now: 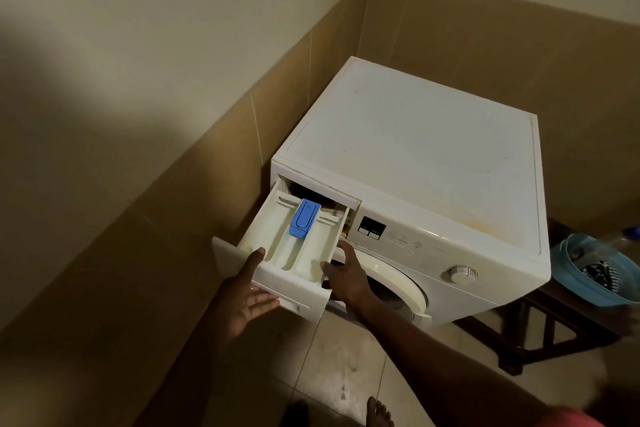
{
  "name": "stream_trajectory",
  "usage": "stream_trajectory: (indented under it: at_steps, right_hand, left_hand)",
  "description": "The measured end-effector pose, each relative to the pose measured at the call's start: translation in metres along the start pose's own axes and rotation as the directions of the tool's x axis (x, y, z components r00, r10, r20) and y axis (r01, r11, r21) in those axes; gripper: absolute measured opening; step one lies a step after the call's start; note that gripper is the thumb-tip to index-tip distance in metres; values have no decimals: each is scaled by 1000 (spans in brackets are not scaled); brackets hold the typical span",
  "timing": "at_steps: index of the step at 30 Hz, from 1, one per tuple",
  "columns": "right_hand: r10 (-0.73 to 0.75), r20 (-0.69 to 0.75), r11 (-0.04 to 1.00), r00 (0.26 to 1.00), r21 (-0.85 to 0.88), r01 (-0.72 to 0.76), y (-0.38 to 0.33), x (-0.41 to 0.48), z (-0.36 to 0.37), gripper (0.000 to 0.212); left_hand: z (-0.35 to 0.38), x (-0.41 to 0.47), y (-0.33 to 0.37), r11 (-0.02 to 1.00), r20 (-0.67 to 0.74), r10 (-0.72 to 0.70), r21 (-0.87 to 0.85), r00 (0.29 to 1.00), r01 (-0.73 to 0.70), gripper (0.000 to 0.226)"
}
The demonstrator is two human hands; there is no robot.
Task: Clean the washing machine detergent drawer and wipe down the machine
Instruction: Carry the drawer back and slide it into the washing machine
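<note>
My left hand flat under drawer, right hand gripping its side; I'd pull straight, level.

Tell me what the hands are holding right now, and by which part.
The detergent drawer, pulled out. The right hand grips its right side wall near the front; the left hand lies open against its front, fingers straight.
</note>
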State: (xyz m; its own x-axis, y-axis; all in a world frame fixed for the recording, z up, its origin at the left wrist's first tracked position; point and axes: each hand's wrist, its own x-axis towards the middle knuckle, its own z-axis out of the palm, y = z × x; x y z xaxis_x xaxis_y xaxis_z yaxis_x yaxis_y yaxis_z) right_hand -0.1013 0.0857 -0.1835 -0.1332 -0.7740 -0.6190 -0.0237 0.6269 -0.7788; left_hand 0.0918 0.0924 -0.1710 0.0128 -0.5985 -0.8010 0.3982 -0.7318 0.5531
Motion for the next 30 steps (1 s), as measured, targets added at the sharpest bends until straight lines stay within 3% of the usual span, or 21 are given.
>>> stream_trajectory:
  at_steps: [6,11,25,30]
  right_hand:
    - [9,-31,999,999,31,-8,5,6,2,54]
    - [22,-46,999,999,33,-21,2,12,1,54]
    - [-12,-128,1000,992,0,12,7,18,16,59]
    - [-5,-122,1000,993,3,6,4,18,17,58]
  left_hand:
    - [4,6,8,1000,4,8,27,1000,-9,80]
    - [5,14,8,999,10,25,34,1000,-26,70]
    - [-4,26,15,999,34,10,47,999,-11,71]
    - [-4,32,15,998,38,15,61,999,-18,59]
